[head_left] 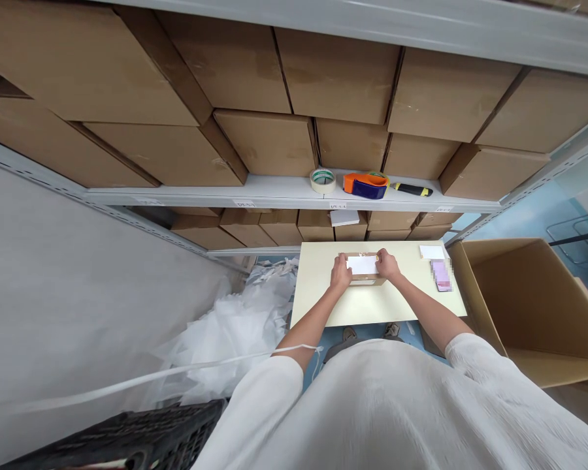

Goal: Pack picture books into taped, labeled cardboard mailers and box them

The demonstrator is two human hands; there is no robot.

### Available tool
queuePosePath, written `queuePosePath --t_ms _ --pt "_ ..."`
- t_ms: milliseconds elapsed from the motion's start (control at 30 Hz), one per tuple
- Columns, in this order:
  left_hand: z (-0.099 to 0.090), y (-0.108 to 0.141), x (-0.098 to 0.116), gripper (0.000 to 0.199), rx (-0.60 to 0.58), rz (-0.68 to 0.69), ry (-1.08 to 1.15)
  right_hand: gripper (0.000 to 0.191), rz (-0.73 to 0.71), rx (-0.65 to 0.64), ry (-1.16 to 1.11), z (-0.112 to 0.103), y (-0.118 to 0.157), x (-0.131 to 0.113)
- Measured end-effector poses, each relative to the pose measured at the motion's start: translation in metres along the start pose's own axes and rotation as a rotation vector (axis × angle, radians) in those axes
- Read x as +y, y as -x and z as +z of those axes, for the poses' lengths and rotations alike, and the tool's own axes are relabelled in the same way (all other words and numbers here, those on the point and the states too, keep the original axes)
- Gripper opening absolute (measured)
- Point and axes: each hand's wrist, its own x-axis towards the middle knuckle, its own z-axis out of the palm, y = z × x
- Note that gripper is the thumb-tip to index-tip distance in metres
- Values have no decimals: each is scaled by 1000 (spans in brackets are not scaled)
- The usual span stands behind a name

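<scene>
A small brown cardboard box (367, 281) rests on the pale yellow table (318, 294). On its top lies a white label (362, 264). My left hand (341, 271) is at the box's left end, its fingers bent and closed at the label's left edge. At the right end, my right hand (387, 264) has its fingers pinched at the label's right edge. Clear tape shines along the box's far edge.
White paper (431, 252) and a pinkish, partly blurred item (441, 275) lie on the table's right. A large open carton (534, 294) stands right; white packing material (240, 326) is left. The shelf holds boxes, a tape roll (323, 181), an orange-blue dispenser (366, 185) and a cutter (412, 189).
</scene>
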Motion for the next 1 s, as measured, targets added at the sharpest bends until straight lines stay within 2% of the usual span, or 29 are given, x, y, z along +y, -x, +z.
queuePosePath --t_ms 133,233,300,367,467,533,700,867,933,1000 --pt "-3 4 -1 31 1 79 -166 38 -22 9 97 1 7 -6" --pt "-8 8 -4 32 23 206 -304 38 -75 49 205 4 14 -8" --pt "-10 10 -8 41 -5 353 -361 36 -208 71 296 6 20 -8" --pt "-11 12 -12 50 -65 497 -401 37 -398 51 370 11 26 -4" --pt "-11 13 -18 59 -127 548 -463 51 -575 -8 430 19 33 6" --pt "-10 15 -21 66 -149 505 -492 63 -565 -25 460 23 38 15" --pt "-4 24 -25 79 -214 436 -456 85 -419 -67 458 26 46 31" --pt "-3 22 -17 91 -255 353 -384 97 -310 -66 421 22 48 24" --pt "-10 14 -11 97 -266 362 -391 105 -265 -92 411 18 43 20" --pt "-18 4 -5 113 -293 395 -422 118 -250 -156 410 12 34 16"
